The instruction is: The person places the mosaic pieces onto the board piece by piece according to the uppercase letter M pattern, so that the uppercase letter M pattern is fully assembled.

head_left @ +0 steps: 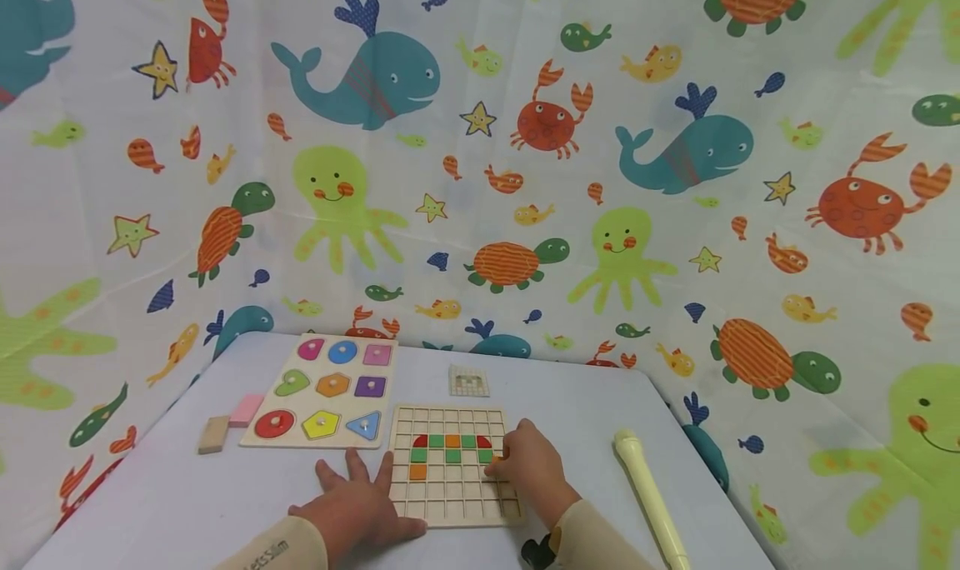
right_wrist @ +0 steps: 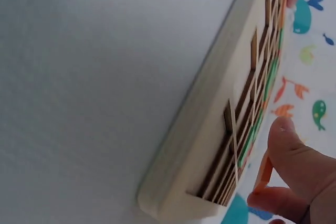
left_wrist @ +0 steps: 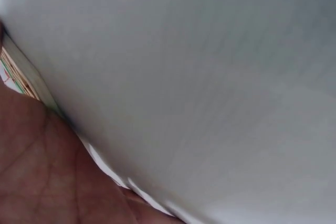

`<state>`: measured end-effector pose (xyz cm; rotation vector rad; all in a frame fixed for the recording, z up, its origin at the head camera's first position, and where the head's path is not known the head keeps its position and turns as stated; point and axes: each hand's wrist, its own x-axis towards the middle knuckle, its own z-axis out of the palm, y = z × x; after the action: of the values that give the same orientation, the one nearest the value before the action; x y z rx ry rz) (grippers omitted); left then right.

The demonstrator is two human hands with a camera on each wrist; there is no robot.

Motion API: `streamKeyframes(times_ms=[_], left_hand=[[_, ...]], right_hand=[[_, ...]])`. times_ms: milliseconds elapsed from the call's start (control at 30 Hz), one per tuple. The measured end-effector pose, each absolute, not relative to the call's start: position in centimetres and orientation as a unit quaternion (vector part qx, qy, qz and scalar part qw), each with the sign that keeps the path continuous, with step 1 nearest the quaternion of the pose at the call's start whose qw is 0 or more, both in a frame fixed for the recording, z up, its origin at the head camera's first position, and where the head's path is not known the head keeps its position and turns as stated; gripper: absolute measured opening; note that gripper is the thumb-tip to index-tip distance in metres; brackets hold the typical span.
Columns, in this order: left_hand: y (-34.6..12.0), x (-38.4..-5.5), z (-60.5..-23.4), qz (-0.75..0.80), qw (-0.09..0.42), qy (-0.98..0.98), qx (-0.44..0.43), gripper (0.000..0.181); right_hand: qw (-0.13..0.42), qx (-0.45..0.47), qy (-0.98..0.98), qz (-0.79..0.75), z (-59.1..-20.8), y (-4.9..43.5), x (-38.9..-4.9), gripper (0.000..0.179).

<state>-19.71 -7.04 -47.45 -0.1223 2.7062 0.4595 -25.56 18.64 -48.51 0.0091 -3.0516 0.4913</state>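
A wooden grid board (head_left: 467, 497) lies on the white table, with red, green and orange tiles in some of its squares. My left hand (head_left: 352, 503) rests at the board's left side, fingers spread, with the thumb by its near left corner. Over the board's right side is my right hand (head_left: 536, 472). It pinches an orange tile (right_wrist: 263, 174) between thumb and finger, held just off the grid in the right wrist view. In the left wrist view, the palm (left_wrist: 47, 166) and a sliver of the board's edge show.
Left of the grid stands a shape puzzle board (head_left: 258, 432) with knobbed pieces. Beside it lie a pink block (head_left: 246, 410) and a wooden block (head_left: 214, 434). A small clear patterned piece (head_left: 468, 382) sits behind the grid. To the right is a pale yellow stick (head_left: 649, 497).
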Motion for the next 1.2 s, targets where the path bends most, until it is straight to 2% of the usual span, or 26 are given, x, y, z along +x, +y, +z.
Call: streamKeyframes(times_ms=[533,833,1200], left_hand=[[-6.69,-19.62,-47.25,0.172,0.200,0.963,-0.047,0.129],[-6.61,-19.93,-47.55,0.169,0.204,0.963,-0.052,0.129],[-6.89,-20.13,-48.07,0.168,0.197,0.965,-0.047,0.130]], right_hand=[[-0.002,0.024,-0.989,0.146,-48.59,18.42,-24.93,0.021],[0.000,0.037,-0.988,0.147,-49.19,18.22,-24.90,0.024],[-0.015,0.029,-0.989,0.142,-49.13,17.84,-24.57,0.020]])
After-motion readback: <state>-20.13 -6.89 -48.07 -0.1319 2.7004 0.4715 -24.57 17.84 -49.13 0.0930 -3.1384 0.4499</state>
